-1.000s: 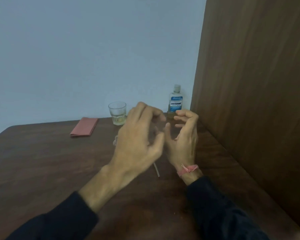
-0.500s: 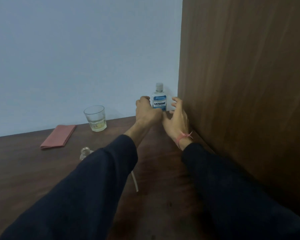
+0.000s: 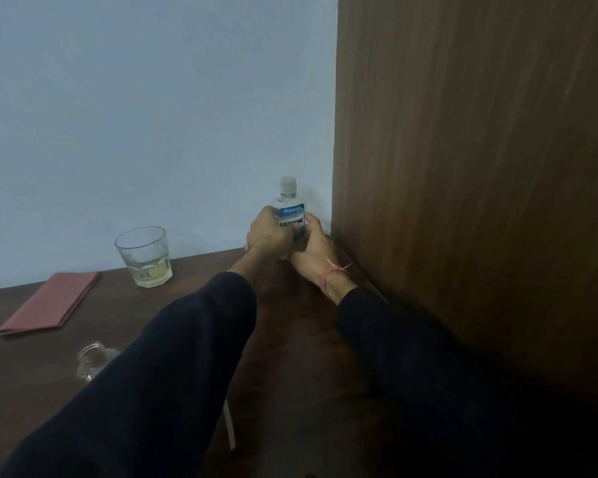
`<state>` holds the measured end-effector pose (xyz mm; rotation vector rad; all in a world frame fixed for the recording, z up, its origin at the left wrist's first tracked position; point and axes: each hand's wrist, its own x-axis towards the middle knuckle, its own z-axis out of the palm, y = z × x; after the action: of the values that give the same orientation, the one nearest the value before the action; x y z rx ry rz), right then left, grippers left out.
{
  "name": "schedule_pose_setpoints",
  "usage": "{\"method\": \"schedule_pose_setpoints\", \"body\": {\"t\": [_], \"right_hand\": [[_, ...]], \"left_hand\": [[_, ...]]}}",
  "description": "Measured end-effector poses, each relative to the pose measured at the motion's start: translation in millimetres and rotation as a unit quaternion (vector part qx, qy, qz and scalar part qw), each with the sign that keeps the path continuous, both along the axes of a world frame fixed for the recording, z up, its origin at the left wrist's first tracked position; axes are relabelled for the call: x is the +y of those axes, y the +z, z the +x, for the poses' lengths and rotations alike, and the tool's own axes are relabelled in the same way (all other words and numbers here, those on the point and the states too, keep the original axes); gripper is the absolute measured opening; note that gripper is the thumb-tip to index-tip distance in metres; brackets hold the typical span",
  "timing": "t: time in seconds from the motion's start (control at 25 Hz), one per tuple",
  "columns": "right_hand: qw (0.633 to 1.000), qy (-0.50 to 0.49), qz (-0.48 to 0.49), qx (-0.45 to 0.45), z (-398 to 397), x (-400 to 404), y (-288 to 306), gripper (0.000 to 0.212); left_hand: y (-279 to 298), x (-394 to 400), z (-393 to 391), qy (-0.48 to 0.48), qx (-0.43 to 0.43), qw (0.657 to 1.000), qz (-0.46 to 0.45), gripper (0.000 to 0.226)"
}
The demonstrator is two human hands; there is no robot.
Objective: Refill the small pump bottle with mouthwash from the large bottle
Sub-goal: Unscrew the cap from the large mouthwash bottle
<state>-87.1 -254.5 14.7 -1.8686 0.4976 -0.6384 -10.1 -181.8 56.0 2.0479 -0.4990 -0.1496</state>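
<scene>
Half a second ago your hands flanked the large bottle with fingers still spread; now both have closed on it. Left hand [image 3: 268, 232] wraps the left side, right hand [image 3: 313, 241] the right, each grip clasped around the large bottle [image 3: 291, 215] at label height. The bottle stands upright at the table's [image 3: 32, 374] far corner, against the wall and just beside the wooden panel [image 3: 463, 201]. Its cap [image 3: 288, 186] is still on. Whether the base has left the table cannot be told; your hands hide it.

Small bottle [image 3: 91, 360]: open-necked, pump removed, standing near you at left, partly hidden behind your left sleeve [image 3: 173, 357]. A thin white tube [image 3: 229, 427] shows from under that sleeve, probably the pump's dip tube; the pump head itself is hidden.

Also present: glass [image 3: 145, 257] with a little yellowish liquid, folded pink cloth [image 3: 52, 301], both left of the bottle.

Judgement: reach finished, grasp made. Receiver is ready; next comes bringing the bottle over and uncapping it. Pour not begun.
</scene>
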Motion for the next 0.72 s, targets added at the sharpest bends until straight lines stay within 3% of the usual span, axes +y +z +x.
{"method": "schedule_pose_setpoints", "body": {"t": [0.16, 0.4, 0.72], "right_hand": [[1.0, -0.018, 0.018, -0.015, -20.5, 3.7, -6.7, 0.069], [0.999, -0.031, -0.027, 0.013, -79.3, 41.4, -15.9, 0.063], [1.0, -0.025, -0.005, -0.009, -174.0, 83.4, -21.4, 0.039]], "left_hand": [[-8.0, 18.3, -10.1, 0.005, -0.015, 1.0, -0.012, 0.054], [-7.8, 72.9, -61.7, 0.004, -0.015, 1.0, -0.013, 0.051], [-8.0, 153.5, -147.4, -0.041, -0.011, 0.999, -0.009, 0.058]]}}
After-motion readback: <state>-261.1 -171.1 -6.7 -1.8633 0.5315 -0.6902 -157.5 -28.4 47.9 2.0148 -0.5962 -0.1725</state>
